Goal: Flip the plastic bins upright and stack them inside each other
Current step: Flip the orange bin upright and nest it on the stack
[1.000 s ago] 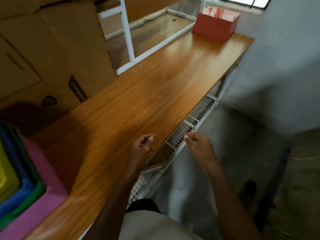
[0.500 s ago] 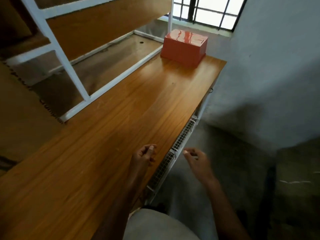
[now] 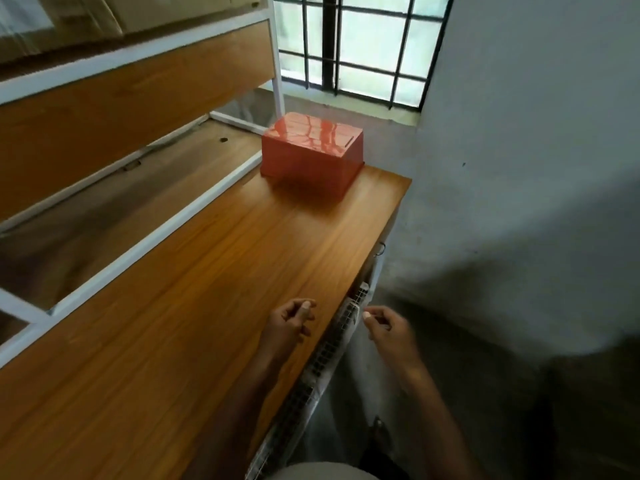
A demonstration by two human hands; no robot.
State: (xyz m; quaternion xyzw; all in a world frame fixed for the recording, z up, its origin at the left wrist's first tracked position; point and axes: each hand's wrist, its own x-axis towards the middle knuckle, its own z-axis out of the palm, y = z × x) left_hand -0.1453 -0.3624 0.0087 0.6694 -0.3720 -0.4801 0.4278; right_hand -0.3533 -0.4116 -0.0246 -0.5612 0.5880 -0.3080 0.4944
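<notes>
At the far end of the long wooden surface [image 3: 214, 306], near the barred window [image 3: 360, 46], sits the glossy orange rectangular plastic bin [image 3: 311, 152], bottom up and well apart from both hands. Left hand [image 3: 289, 325] hovers over the near edge, fingers loosely curled, holding nothing; right hand [image 3: 389, 329] hangs beyond the edge above the white wire mesh tray [image 3: 332, 348], fingers likewise curled and empty. The bin stands close to the surface's right corner, so a hurried one-handed grab on its slick walls could likely slide it off.
</notes>
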